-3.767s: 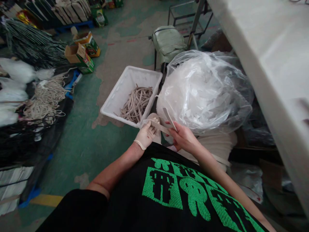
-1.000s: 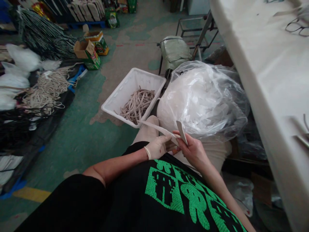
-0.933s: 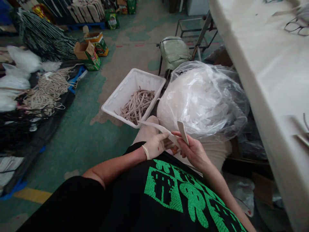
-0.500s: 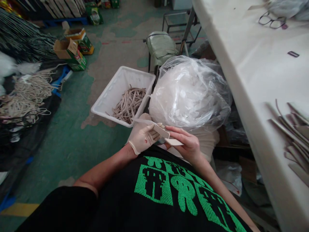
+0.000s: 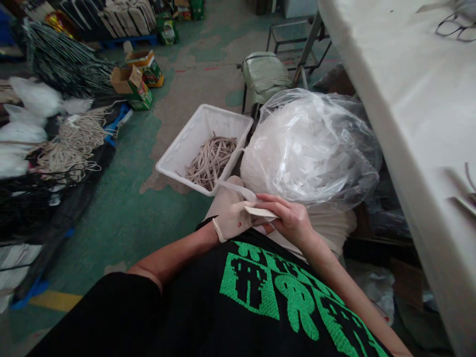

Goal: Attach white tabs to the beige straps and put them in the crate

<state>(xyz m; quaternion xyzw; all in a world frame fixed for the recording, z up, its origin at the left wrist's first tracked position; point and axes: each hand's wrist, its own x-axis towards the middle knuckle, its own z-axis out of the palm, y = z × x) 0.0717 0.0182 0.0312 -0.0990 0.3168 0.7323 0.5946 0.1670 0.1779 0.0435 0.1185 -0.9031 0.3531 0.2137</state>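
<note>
A pale flat strip [image 5: 259, 212] lies between my two hands, just above my lap. My left hand [image 5: 234, 220], in a whitish glove with a small red spot, is closed on the strip's left end. My bare right hand [image 5: 290, 215] grips the strip's right end, with its fingers reaching over the top. A whitish band [image 5: 238, 188] runs from the rim of a white plastic bin [image 5: 178, 144] toward my hands. Inside the bin lies a tangle of beige strips [image 5: 213, 158]. My left fingertips are partly hidden.
A big clear bag of white material [image 5: 297, 148] bulges beside the bin. On the right runs a white-covered table [image 5: 420, 114] with glasses [image 5: 455, 29]. A green padded stool [image 5: 265, 74] stands beyond. Cord bundles [image 5: 74, 144] and cartons [image 5: 132, 87] are at the left.
The view has shifted, so the surroundings sit further right. My left fingers, spread under the strip before, have closed on it. The two flat pieces seen apart earlier now show as one.
</note>
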